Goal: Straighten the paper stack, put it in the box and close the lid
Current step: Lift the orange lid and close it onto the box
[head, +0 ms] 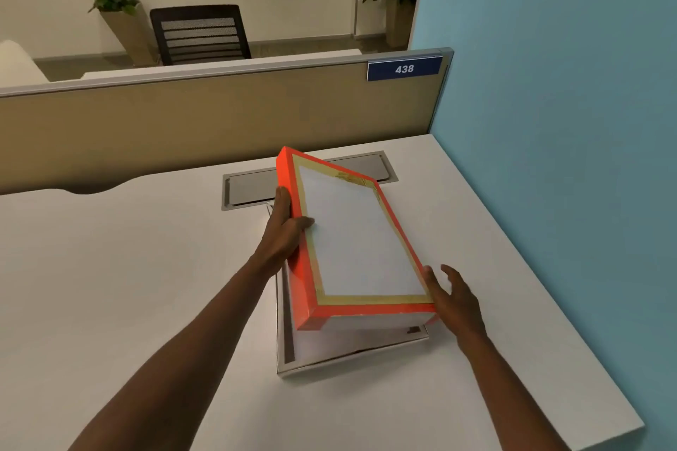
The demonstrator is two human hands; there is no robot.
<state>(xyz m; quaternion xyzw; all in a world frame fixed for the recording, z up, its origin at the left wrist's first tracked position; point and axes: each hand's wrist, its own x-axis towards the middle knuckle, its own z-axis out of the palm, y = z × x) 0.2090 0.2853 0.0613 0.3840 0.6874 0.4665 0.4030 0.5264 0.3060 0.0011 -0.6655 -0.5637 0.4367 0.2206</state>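
An orange lid (359, 231) with a white top and a gold border hangs tilted and skewed over the box (348, 360), a low grey-rimmed box on the white desk. My left hand (284, 231) grips the lid's left edge, thumb on top. My right hand (456, 300) is at the lid's near right corner with its fingers spread; the thumb rests against the edge. White paper (351, 340) shows inside the box under the lid's near side. The lid hides the rest of the box.
A grey cable recess (249, 189) is set into the desk (128, 286) just behind the lid. A tan partition (183, 121) bounds the back and a blue wall (549, 121) the right. A black chair (201, 35) stands beyond the partition.
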